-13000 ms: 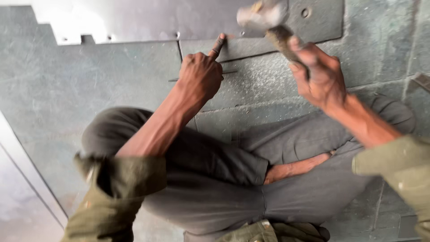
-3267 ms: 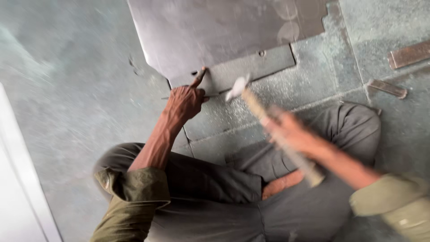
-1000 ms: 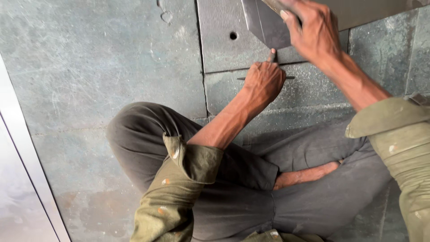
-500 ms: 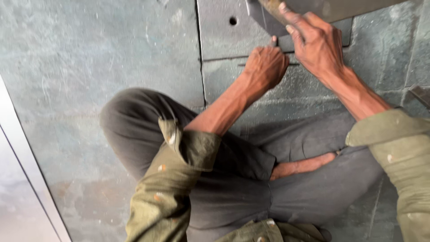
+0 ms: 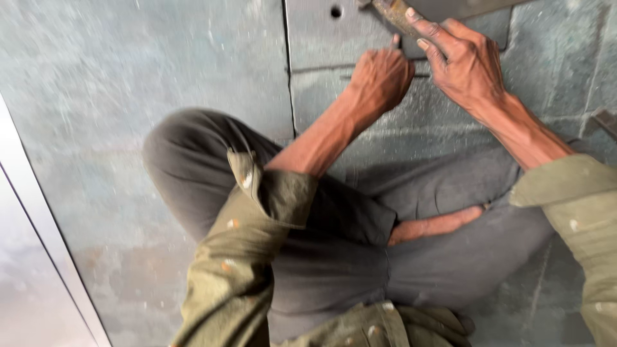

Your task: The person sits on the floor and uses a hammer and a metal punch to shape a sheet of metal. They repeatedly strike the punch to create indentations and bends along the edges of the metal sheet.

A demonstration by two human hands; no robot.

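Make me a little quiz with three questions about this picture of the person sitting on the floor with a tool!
1. Where is the round hole in the grey metal plate?
A. Under the knee
B. Near the top edge of the view, left of both hands
C. On the sleeve

2. What colour are the rolled-up sleeves?
A. Olive green
B. Bright red
C. White

3. What is the right hand doing?
A. Lying flat and open on the floor
B. Resting on the knee
C. Gripping a worn wooden handle

Answers:
1 B: the hole sits at the top, left of the left hand.
2 A: both sleeves are olive green with small pale spots.
3 C: its fingers wrap the handle; the tool's head is out of view.
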